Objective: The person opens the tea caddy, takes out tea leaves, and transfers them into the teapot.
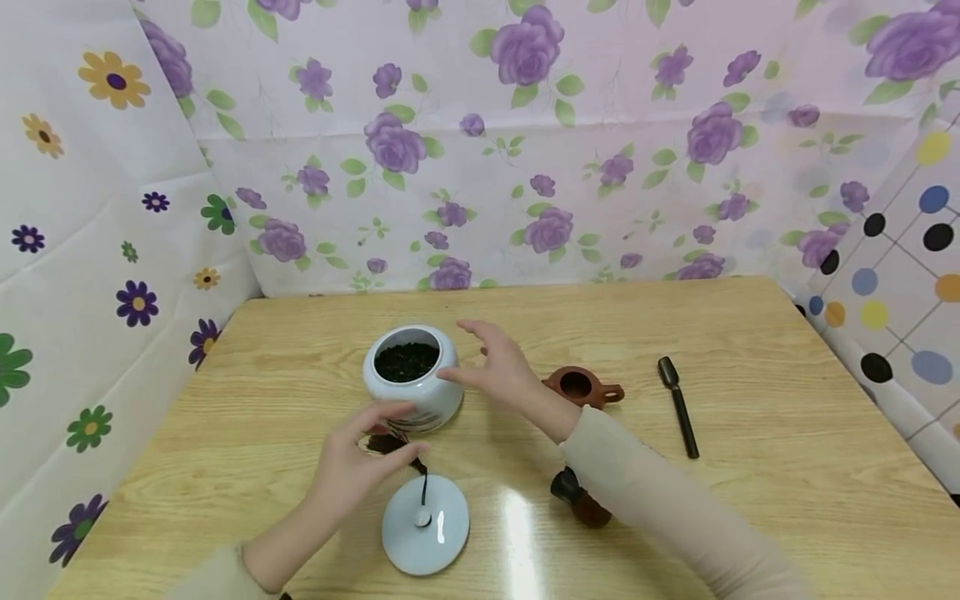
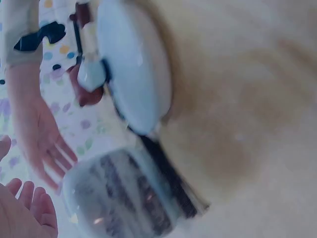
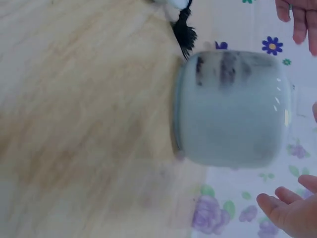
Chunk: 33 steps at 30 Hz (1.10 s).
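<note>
Grip empty on both sides: my left hand (image 1: 351, 461) and right hand (image 1: 501, 368) flank the open jar (image 1: 424, 400), fingers parted, contact unclear. Jar's left of centre on the surface (image 1: 780, 392), toward the far edge. I'd close both palms evenly, keeping it level so tea leaves (image 1: 407, 362) don't spill. Count: one jar, one lid (image 1: 426, 540), one teapot (image 1: 597, 393), one scoop (image 1: 681, 410), one brown-black object (image 1: 585, 503), unidentified.
</note>
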Each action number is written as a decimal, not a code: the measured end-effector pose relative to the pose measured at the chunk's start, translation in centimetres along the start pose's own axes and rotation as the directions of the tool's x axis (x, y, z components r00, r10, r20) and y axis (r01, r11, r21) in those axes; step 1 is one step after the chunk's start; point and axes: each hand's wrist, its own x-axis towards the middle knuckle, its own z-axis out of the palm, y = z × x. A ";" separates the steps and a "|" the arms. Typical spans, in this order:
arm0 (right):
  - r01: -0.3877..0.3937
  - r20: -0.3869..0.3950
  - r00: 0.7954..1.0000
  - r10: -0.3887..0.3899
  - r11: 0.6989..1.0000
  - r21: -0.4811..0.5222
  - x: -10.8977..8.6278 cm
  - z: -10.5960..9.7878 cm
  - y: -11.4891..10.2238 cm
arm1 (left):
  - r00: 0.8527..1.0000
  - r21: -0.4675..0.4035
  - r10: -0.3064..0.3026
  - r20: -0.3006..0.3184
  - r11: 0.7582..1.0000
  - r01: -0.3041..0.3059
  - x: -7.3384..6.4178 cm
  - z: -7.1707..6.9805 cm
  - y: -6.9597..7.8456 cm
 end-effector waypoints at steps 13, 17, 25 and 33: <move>-0.027 -0.115 0.993 0.028 1.000 0.013 -1.3 -6.1 -0.2 | 0.993 0.067 0.034 -0.115 0.997 -0.027 4.6 -1.6 -0.7; -0.043 -0.141 0.989 0.043 0.999 0.006 -2.0 -8.2 0.2 | 0.994 0.082 -0.014 -0.105 0.996 0.022 5.9 -1.8 -0.9; -0.114 -0.175 0.979 0.106 0.993 -0.035 -3.4 -11.4 2.1 | 0.994 0.029 -0.101 -0.032 0.994 0.102 8.0 -2.4 -2.2; -0.168 -0.209 0.966 0.155 0.985 -0.043 -5.6 -13.0 4.0 | 0.991 -0.091 -0.132 0.035 0.987 0.134 8.4 -3.0 -4.4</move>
